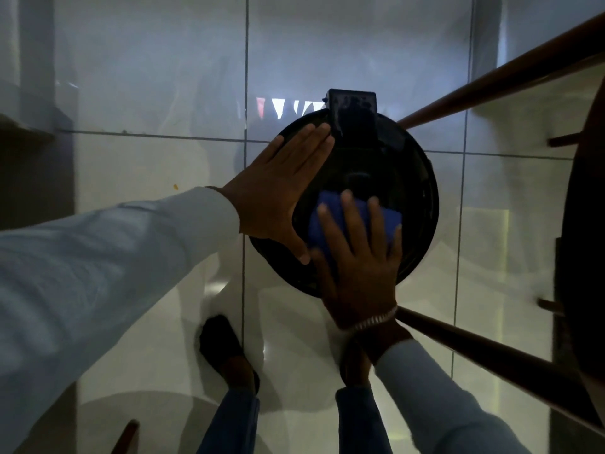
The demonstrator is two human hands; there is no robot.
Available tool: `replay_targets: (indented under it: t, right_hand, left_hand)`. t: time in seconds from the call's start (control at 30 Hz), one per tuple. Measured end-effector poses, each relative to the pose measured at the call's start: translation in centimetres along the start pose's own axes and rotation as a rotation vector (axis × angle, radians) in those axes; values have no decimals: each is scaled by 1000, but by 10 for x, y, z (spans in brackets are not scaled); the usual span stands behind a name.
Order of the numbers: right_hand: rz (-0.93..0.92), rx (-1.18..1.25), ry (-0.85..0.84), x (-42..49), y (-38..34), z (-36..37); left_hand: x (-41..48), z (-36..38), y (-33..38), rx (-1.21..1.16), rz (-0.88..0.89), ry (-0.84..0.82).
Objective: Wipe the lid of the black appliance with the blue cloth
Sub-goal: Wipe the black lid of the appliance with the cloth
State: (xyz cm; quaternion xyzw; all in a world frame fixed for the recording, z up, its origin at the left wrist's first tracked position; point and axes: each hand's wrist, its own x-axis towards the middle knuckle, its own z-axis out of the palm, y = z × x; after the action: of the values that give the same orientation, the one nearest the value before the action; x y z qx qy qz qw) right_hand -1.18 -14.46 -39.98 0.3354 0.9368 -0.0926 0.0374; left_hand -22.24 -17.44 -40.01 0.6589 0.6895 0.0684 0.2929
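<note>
A round black appliance [406,178] stands on the glossy tiled floor, seen from straight above, with a rectangular black hinge block at its far edge. My left hand [278,194] lies flat on the lid's left side, fingers straight and together, pointing toward the hinge. My right hand [357,253] presses a folded blue cloth [330,217] onto the near half of the lid, with fingers spread over it. Most of the cloth is hidden under that hand.
White glossy floor tiles [147,165] reflect the room. A wooden stool or table [582,224] with brown legs stands close on the right; one leg passes just behind the appliance, another by my right wrist. My feet [226,352] are below.
</note>
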Motion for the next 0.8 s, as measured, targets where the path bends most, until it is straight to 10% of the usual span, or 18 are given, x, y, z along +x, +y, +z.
replay_targets:
  t: [0.1,0.3,0.43,0.6,0.8]
  right_hand:
    - [-113,-39,-81,-29,37,-6]
    - [513,195,44,30,-7,-15]
    - [360,306,-45,24,-38,-31]
    - [469,525,228,48,21,-56]
    - [195,488,46,87,71,-31]
  left_hand:
    - [-1,1,-2,6,9,10]
    - [2,5,2,15,-9,28]
    - [-5,-6,16,64,-53,53]
    - [-40,-6,59,-87,-147,189]
    - [-17,31,134,-250,-231,334]
